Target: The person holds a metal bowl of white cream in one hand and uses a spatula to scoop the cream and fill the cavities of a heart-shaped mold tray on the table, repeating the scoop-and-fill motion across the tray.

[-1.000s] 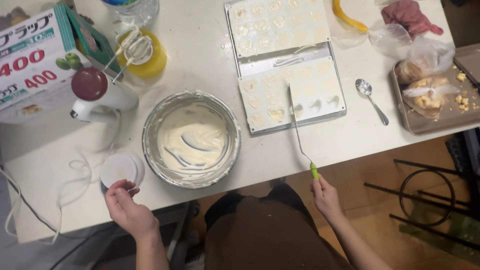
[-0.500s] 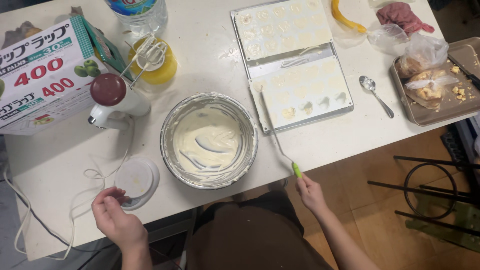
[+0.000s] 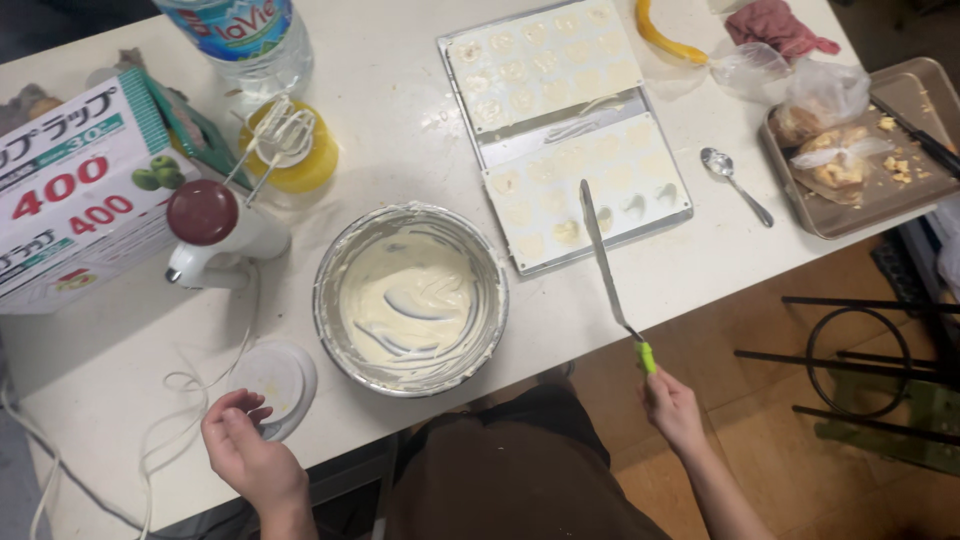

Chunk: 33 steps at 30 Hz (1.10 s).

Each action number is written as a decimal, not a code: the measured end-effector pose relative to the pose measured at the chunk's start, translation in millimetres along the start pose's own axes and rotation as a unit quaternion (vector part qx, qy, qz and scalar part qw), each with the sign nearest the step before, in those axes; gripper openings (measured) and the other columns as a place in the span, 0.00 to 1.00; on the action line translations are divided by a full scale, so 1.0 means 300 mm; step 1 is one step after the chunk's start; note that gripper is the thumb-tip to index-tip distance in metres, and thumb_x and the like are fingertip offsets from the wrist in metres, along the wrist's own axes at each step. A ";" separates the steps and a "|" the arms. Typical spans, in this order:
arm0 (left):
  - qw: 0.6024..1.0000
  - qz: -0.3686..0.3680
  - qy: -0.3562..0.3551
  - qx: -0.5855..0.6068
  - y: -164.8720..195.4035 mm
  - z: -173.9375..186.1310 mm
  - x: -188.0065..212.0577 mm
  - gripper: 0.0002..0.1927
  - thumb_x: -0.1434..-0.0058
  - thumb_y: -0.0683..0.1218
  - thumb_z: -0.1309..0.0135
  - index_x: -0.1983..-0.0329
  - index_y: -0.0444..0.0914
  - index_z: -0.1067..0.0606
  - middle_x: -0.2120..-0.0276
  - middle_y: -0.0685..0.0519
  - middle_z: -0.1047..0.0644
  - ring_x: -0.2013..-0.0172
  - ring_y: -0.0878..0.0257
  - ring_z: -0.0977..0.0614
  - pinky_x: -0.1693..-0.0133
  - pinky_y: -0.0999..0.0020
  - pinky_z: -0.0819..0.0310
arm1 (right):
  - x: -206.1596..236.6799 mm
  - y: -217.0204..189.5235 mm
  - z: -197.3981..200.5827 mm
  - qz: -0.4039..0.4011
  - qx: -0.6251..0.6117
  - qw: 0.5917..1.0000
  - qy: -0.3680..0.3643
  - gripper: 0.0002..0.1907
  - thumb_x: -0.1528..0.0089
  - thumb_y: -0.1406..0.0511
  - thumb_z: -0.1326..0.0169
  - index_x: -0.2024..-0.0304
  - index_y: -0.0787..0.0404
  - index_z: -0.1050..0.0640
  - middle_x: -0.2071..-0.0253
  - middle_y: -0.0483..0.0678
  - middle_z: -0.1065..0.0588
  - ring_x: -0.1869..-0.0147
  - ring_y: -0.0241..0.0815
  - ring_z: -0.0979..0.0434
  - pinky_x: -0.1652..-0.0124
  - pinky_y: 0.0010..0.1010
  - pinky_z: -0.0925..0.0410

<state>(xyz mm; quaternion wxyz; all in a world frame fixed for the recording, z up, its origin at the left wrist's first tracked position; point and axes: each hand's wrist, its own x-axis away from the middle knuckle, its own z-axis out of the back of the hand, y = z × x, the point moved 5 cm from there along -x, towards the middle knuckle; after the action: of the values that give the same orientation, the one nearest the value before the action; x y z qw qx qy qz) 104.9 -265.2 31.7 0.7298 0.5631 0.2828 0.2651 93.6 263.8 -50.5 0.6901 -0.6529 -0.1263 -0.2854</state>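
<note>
A long palette knife with a green handle is gripped in the right hand, its blade over the white mould tray. Keeping the blade flat would scrape cleanly. The left hand, fingers loosely curled, touches a small dish near the batter bowl.

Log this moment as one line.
right hand: holds palette knife over mould tray | left hand: at small lid | bowl: cream

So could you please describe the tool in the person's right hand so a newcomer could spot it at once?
Start at the steel mixing bowl of pale cream near the table's front edge. Just right of it, the right hand holds a palette knife: long thin metal blade, bright green handle, unlike the short spoon beyond.
</note>
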 end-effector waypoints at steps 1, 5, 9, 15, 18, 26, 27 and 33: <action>1.000 0.002 -0.005 -0.001 0.001 -0.020 0.008 0.13 0.19 0.45 0.64 0.46 0.31 0.31 0.54 0.49 0.27 0.52 0.62 0.25 0.50 0.66 0.29 | -0.009 -0.003 0.029 0.018 0.012 1.000 0.016 0.18 0.30 0.63 0.55 0.42 0.64 0.23 0.78 0.41 0.35 0.79 0.28 0.42 0.79 0.22 0.47; 1.000 0.010 -0.012 -0.011 0.017 -0.083 0.037 0.13 0.20 0.45 0.63 0.46 0.31 0.31 0.54 0.48 0.27 0.52 0.62 0.25 0.50 0.66 0.30 | -0.072 -0.029 0.084 0.077 0.062 0.994 0.038 0.19 0.31 0.64 0.53 0.40 0.65 0.25 0.75 0.38 0.34 0.74 0.27 0.39 0.75 0.20 0.42; 0.999 0.008 -0.018 -0.026 0.038 -0.136 0.062 0.13 0.20 0.45 0.63 0.46 0.31 0.31 0.54 0.48 0.26 0.53 0.62 0.25 0.49 0.66 0.30 | -0.117 -0.068 0.094 0.127 0.188 0.971 0.079 0.21 0.32 0.64 0.49 0.38 0.64 0.25 0.74 0.42 0.31 0.70 0.31 0.35 0.70 0.25 0.36; 0.999 0.006 -0.034 -0.039 0.042 -0.195 0.093 0.13 0.19 0.45 0.62 0.45 0.31 0.31 0.53 0.48 0.26 0.53 0.62 0.25 0.48 0.66 0.31 | -0.124 -0.111 0.085 0.232 0.355 0.898 0.119 0.20 0.33 0.64 0.49 0.38 0.59 0.27 0.65 0.56 0.26 0.65 0.53 0.25 0.63 0.39 0.31; 0.999 0.005 -0.041 -0.034 0.034 -0.210 0.096 0.13 0.19 0.45 0.63 0.44 0.31 0.31 0.52 0.49 0.26 0.51 0.62 0.25 0.47 0.67 0.31 | -0.103 -0.088 0.092 0.230 0.395 0.881 0.122 0.20 0.33 0.63 0.48 0.38 0.58 0.28 0.64 0.57 0.25 0.63 0.57 0.24 0.62 0.42 0.30; 0.997 -0.004 -0.069 -0.024 0.015 -0.223 0.075 0.13 0.19 0.45 0.63 0.44 0.31 0.32 0.51 0.49 0.27 0.50 0.62 0.25 0.47 0.67 0.31 | 0.008 0.004 0.099 0.207 0.413 0.875 0.143 0.22 0.34 0.62 0.48 0.37 0.57 0.29 0.62 0.57 0.25 0.63 0.57 0.23 0.64 0.43 0.30; 0.997 -0.008 -0.071 -0.022 0.015 -0.220 0.067 0.13 0.19 0.45 0.63 0.44 0.31 0.32 0.51 0.49 0.27 0.50 0.62 0.26 0.47 0.67 0.31 | 0.024 0.013 0.101 0.200 0.418 0.874 0.148 0.22 0.34 0.62 0.48 0.37 0.57 0.29 0.62 0.56 0.25 0.64 0.57 0.23 0.65 0.43 0.29; 0.997 -0.010 -0.075 0.008 0.008 -0.206 0.016 0.13 0.20 0.46 0.63 0.45 0.31 0.32 0.53 0.49 0.27 0.51 0.63 0.26 0.48 0.67 0.31 | 0.142 0.047 0.122 0.202 0.437 0.857 0.183 0.23 0.36 0.63 0.45 0.38 0.56 0.28 0.64 0.56 0.25 0.65 0.57 0.23 0.65 0.43 0.30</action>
<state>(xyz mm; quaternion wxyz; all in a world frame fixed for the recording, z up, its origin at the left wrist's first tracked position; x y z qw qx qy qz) 64.1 -219.8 20.9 0.7469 0.5846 0.2353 0.2123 143.0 289.4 -34.7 0.9577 -0.2310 0.0249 -0.1697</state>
